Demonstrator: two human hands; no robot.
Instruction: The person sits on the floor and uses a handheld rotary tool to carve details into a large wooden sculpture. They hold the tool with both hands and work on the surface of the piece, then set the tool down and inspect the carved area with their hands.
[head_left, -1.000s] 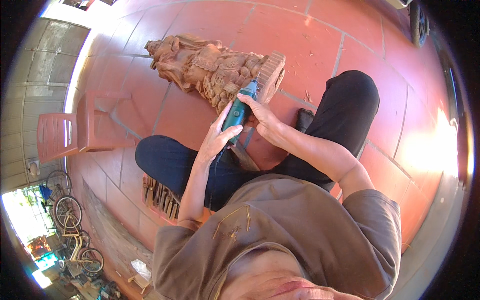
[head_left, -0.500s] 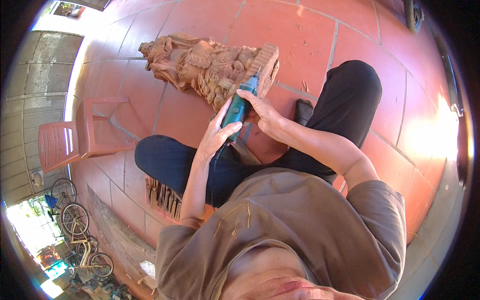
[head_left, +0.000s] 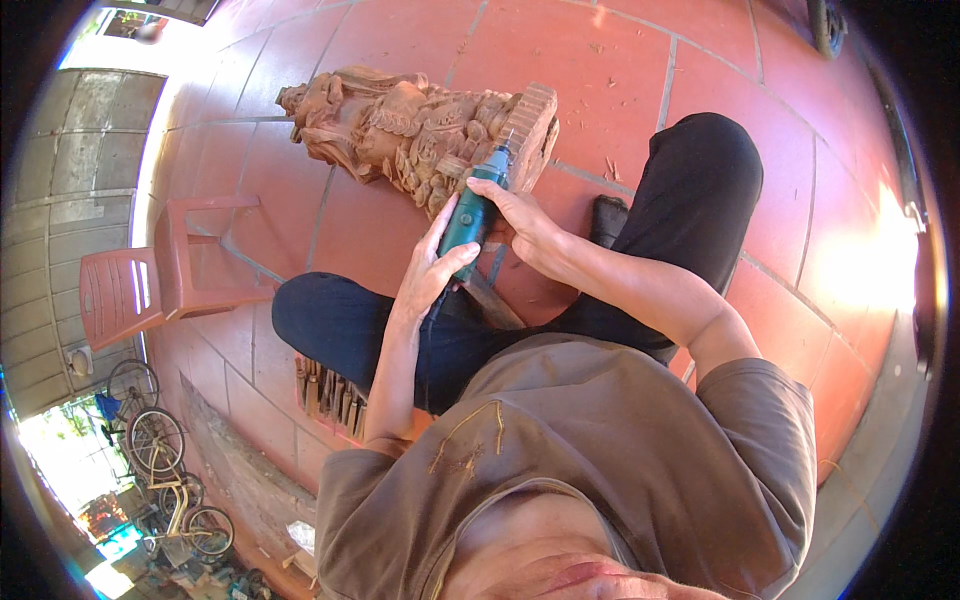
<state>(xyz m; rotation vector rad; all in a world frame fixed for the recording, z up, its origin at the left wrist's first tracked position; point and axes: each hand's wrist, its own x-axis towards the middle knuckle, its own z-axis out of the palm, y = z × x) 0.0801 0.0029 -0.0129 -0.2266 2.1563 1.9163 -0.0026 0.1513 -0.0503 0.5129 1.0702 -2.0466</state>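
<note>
A green rotary tool (head_left: 464, 221) with a thin bit at its tip is between my two hands. My left hand (head_left: 430, 268) wraps the rear of its body, thumb across the top. My right hand (head_left: 517, 214) grips it near the front, with the thumb on the upper side; its other fingers are partly hidden beneath. Just beyond lies a carved wooden statue (head_left: 405, 128) on its side, its ridged base toward the right. The bit points at that base; whether it touches the wood I cannot tell. A dark cord runs back from the tool over my leg.
A row of wooden-handled chisels (head_left: 329, 399) lies beside my left leg. To the left stands a reddish plastic chair (head_left: 172, 265), with bicycles (head_left: 158, 440) behind it. Wood shavings (head_left: 611, 168) are scattered on the red tiled floor (head_left: 590, 85). A wheel (head_left: 826, 28) shows at the far right.
The rotary tool has shifted slightly back toward me and to the left, both hands moving with it. The statue stays where it was.
</note>
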